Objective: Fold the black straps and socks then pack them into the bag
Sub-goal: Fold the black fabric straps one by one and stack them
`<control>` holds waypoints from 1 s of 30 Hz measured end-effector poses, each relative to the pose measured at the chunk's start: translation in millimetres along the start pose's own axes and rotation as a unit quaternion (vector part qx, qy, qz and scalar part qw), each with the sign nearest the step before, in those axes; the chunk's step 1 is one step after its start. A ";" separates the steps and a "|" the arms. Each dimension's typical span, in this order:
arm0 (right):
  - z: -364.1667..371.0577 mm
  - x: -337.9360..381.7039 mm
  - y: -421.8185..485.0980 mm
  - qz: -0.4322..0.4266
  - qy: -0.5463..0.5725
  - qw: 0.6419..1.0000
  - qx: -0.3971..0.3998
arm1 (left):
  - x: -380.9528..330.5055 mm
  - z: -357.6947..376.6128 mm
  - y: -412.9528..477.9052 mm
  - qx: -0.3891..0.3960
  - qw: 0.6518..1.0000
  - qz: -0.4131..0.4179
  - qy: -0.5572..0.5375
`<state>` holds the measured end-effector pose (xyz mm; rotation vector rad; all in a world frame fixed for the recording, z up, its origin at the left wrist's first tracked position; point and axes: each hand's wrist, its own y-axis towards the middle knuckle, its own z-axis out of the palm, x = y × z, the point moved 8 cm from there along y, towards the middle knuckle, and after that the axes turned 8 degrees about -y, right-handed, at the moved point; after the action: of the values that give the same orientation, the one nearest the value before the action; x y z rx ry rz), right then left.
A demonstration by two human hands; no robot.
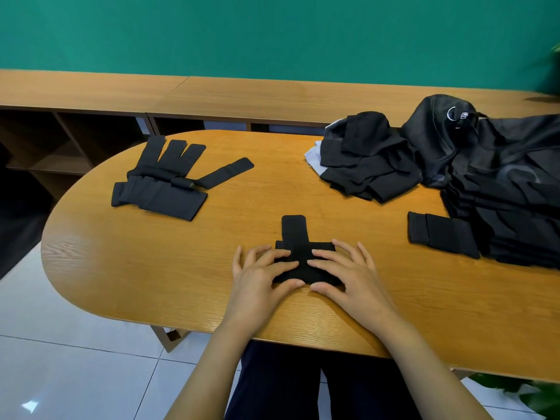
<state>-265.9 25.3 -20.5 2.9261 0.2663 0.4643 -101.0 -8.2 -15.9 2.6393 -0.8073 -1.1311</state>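
Pressing the black strap [293, 230] at six o'clock, left hand [260, 278] and right hand [348, 275] each a wide flat grip, I reckon its twelve o'clock end folds in next.

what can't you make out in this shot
Head view:
Folded black piece: its middle lies under the left hand and right hand; strap or sock, unclear.
Black bag: cut off by the right edge; its opening does not show.
Dark pile: black layers blend, no count possible.
Metal ring on the bag: too small to identify.
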 end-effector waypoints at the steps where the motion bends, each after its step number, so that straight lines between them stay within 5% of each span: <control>1: -0.3 0.0 -0.1 -0.002 0.002 1.000 -0.002 | 0.5 0.0 -0.1 -0.004 1.000 0.001 -0.003; 21: -13.8 -5.4 -5.4 -0.008 0.068 0.989 -0.134 | 1.0 2.0 0.1 -0.007 0.998 0.026 -0.054; 30: -14.2 -2.4 -2.8 -0.021 0.052 0.990 -0.130 | 5.6 0.2 -0.3 -0.012 0.997 0.006 -0.078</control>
<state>-273.1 29.5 -8.4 2.6436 0.2577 0.5965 -97.8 -10.9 -19.7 2.5467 -0.8304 -1.3489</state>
